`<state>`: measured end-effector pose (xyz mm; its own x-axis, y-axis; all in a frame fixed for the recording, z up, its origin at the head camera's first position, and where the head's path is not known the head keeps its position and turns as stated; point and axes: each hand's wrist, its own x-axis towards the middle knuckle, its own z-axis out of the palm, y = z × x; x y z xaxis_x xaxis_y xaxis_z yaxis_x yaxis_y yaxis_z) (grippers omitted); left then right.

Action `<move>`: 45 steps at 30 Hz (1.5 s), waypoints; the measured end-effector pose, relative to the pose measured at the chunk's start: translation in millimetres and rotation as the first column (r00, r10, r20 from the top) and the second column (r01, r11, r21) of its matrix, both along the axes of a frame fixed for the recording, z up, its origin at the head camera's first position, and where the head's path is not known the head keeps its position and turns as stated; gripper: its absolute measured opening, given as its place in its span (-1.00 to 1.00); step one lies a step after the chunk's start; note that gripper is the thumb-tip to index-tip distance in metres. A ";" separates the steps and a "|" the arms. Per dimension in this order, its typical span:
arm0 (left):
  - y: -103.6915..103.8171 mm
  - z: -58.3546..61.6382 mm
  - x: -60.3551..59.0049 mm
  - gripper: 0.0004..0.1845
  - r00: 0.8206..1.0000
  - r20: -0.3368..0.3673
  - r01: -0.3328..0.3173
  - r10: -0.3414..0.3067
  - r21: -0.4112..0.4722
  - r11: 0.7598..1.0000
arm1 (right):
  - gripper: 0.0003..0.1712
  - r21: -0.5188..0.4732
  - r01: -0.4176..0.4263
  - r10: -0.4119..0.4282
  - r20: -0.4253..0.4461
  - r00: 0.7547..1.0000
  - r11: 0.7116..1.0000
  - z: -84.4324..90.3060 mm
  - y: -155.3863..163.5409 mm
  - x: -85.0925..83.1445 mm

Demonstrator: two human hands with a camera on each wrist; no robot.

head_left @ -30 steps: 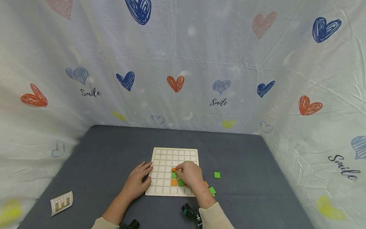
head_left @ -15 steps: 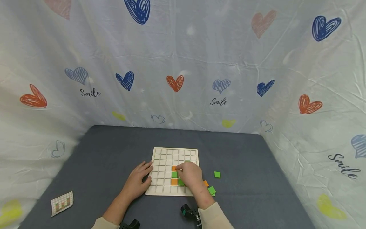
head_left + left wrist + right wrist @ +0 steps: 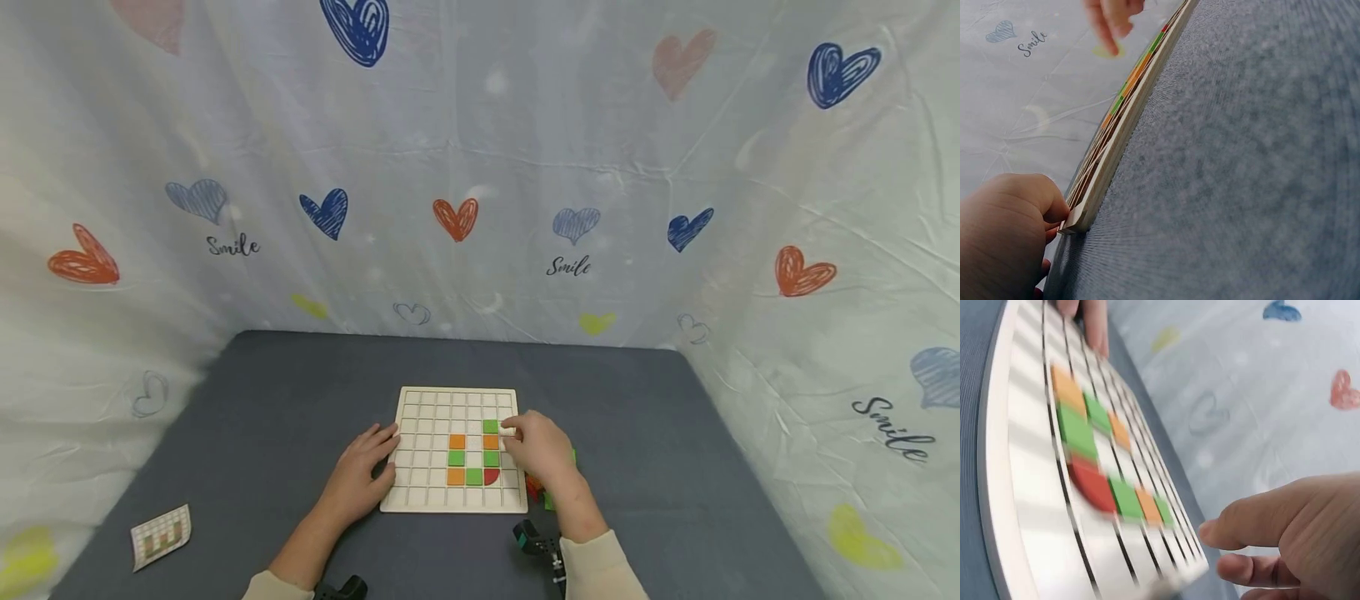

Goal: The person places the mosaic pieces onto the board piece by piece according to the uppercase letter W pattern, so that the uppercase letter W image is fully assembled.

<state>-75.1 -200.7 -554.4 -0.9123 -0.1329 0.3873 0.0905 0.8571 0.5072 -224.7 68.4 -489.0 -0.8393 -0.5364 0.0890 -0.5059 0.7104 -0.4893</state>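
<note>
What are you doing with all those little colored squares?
A person is filling a pale wooden grid board on a grey table with orange and green square tiles and one red quarter-round tile. The left hand rests on the board's left edge. The right hand hovers at its right edge, over loose tiles. A small pattern card lies far left.

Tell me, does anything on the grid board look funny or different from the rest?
One piece stands out: on the white wooden grid board, the coloured tiles are orange or green squares, but the red piece in the bottom row of the pattern has a rounded edge, like a quarter circle. Nothing looks spilled or broken.
</note>
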 end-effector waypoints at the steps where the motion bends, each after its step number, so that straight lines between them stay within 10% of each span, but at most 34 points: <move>1: -0.7 -0.3 0.0 -0.52 1.000 0.002 -0.004 0.004 -0.004 1.000 | -0.70 0.017 0.012 -0.012 -0.005 1.000 1.000 0.4 6.2 -1.9; 18: 1.0 -1.7 0.1 -0.52 1.000 0.000 -0.010 0.010 0.014 1.000 | -0.70 0.208 0.039 -0.018 -0.103 0.994 0.977 -7.6 82.1 -20.0; 30: -0.3 -2.6 -0.9 -0.53 1.000 -0.004 -0.004 0.004 0.014 1.000 | -0.77 0.212 0.033 -0.002 -0.147 0.989 0.977 -6.1 81.4 -24.8; 45: 0.0 -1.5 -0.2 -0.53 1.000 -0.008 -0.007 0.007 0.011 1.000 | -0.71 0.157 -0.185 0.205 -0.125 0.971 0.970 20.6 39.9 -1.6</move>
